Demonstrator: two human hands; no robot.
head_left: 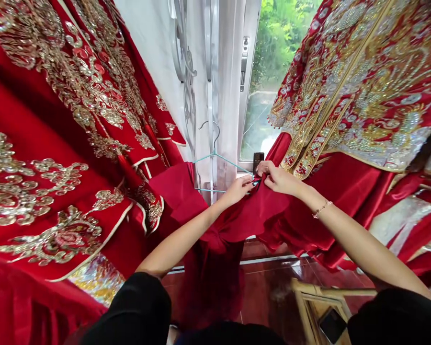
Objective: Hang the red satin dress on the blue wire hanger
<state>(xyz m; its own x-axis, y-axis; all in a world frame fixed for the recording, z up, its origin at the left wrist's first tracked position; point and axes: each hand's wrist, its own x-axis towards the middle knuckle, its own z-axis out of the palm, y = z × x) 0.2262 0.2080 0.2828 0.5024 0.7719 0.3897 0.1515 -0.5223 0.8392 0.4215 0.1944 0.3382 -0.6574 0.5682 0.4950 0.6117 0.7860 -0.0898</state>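
at centre of frame, head cam, both hands are meeting at the right end of a teal wire hanger (215, 157). left hand (239, 189) is reaching in from lower left, fingers closed and pinching the plain red satin cloth (215, 220) just under the hanger's right corner. right hand (278, 178) is reaching in from lower right w/ a thin bracelet (322, 209) on the wrist, thumb + fingertips also pinched shut on the same cloth edge, right beside the left fingertips. a small dark bit is showing btwn the fingertips; can't tell what it is. cloth is draping off the hanger and hanging down to bottom centre. hanger hook is pointing up in front of a white metal grille (187, 72), next to the window (273, 72), upper centre. red embroidered garment (57, 143) is filling the left side; a gold-embroidered robe (362, 86) is filling upper right. wooden stool (311, 292) w/ a phone (332, 325) on it is sitting lower right on the dark red floor (266, 287).
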